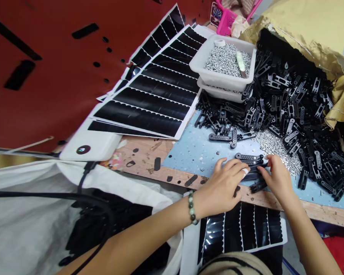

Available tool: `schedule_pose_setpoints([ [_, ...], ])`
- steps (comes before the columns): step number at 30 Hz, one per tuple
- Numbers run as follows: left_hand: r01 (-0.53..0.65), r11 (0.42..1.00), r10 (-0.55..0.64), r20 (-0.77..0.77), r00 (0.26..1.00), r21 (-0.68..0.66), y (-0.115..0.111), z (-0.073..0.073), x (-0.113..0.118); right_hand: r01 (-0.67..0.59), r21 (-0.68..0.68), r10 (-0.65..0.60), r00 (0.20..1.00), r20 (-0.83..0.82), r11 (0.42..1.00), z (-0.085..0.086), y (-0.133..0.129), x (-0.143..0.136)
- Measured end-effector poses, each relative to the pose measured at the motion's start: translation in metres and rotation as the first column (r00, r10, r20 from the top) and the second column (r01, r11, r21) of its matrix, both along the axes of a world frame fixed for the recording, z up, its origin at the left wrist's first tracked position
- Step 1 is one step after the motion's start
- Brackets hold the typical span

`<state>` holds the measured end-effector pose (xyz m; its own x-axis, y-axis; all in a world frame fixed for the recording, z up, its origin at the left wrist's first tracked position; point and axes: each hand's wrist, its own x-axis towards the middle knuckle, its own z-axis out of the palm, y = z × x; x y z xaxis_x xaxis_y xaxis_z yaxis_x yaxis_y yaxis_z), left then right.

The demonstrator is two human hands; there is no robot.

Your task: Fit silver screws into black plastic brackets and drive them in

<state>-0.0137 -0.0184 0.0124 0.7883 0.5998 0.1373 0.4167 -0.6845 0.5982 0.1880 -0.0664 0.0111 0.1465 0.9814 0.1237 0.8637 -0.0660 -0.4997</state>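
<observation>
The left hand [226, 179], with a beaded bracelet [192, 208] at the wrist and a pale ring [245, 171] on one finger, lies palm down over a short row of black perforated plastic links [246, 157]. Its fingers are slightly spread and bent onto the links; because the undersides of the fingertips are hidden, I cannot tell whether it grips them or merely rests there. The right hand [276, 177] pinches the end of one link in that row between thumb and forefinger.

The row lies on a speckled blue mat [186, 154], on the person's side of the white plastic tub [223, 79]. That tub is full of silver screws [227, 59], with a small white roll [219, 42] on top, and is stacked on a second white tub [221, 94]. To the right of the upper tub spreads a large heap of similar links [286, 103], partly under a yellow-brown sack [306, 34]; loose small metal fasteners [281, 149] are scattered between the tub and the right hand. To the tub's left lie overlapping white sheets of glossy black strips [154, 91], and behind it is a bright pink basket [226, 23].
</observation>
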Motion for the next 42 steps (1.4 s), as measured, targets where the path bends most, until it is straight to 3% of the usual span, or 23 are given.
schedule_pose_setpoints([
  [2, 0.03, 0.994, -0.023, 0.07, 0.997, -0.106, 0.005, 0.006, -0.001, -0.191, 0.173, 0.211, 0.972, -0.102, 0.966, 0.011, -0.004, -0.011],
  [5, 0.114, 0.969, -0.079, 0.163, 0.983, -0.218, 0.006, 0.01, 0.0, -0.491, 0.321, 0.549, 0.828, -0.118, 0.81, 0.024, -0.007, -0.034],
  [7, 0.107, 0.96, -0.051, 0.213, 0.976, -0.26, 0.003, 0.012, 0.002, -0.571, 0.348, 0.629, 0.774, -0.073, 0.744, 0.028, -0.007, -0.046],
  [9, 0.061, 0.955, 0.016, 0.257, 0.966, -0.291, -0.002, 0.015, 0.001, -0.555, 0.354, 0.62, 0.778, -0.099, 0.753, 0.029, -0.008, -0.05],
  [11, 0.026, 0.95, 0.07, 0.293, 0.954, -0.311, -0.005, 0.018, -0.003, -0.518, 0.331, 0.594, 0.781, -0.192, 0.788, 0.028, -0.011, -0.047],
  [13, -0.011, 0.95, 0.118, 0.328, 0.937, -0.311, -0.003, 0.021, -0.013, -0.422, 0.287, 0.501, 0.805, -0.318, 0.86, 0.025, -0.014, -0.037],
  [16, -0.118, 0.969, 0.183, 0.304, 0.935, -0.219, 0.006, 0.017, -0.028, -0.089, 0.114, 0.139, 0.805, -0.577, 0.989, 0.015, -0.009, -0.02],
  [18, -0.139, 0.987, 0.151, 0.192, 0.97, -0.076, 0.011, 0.009, -0.033, 0.078, -0.045, -0.087, 0.696, -0.713, 0.996, 0.005, 0.001, -0.015],
  [21, -0.083, 0.991, 0.082, 0.019, 0.996, 0.1, 0.012, -0.005, -0.032, 0.122, -0.181, -0.218, 0.585, -0.781, 0.976, -0.01, 0.018, -0.018],
  [25, -0.062, 0.984, 0.069, -0.037, 0.997, 0.167, 0.007, -0.015, -0.027, 0.113, -0.207, -0.226, 0.692, -0.686, 0.972, -0.023, 0.028, -0.024],
  [34, -0.064, 0.985, 0.079, -0.087, 0.993, 0.16, 0.005, -0.011, -0.022, 0.075, -0.162, -0.145, 0.866, -0.478, 0.984, -0.028, 0.028, -0.022],
  [38, -0.055, 0.982, 0.077, -0.119, 0.99, 0.18, 0.006, -0.011, -0.016, 0.017, -0.12, -0.044, 0.972, -0.231, 0.993, -0.022, 0.033, -0.023],
  [42, -0.034, 0.982, 0.06, -0.133, 0.989, 0.185, 0.009, -0.01, -0.014, 0.029, -0.151, -0.024, 0.999, 0.032, 0.988, -0.013, 0.035, -0.016],
])
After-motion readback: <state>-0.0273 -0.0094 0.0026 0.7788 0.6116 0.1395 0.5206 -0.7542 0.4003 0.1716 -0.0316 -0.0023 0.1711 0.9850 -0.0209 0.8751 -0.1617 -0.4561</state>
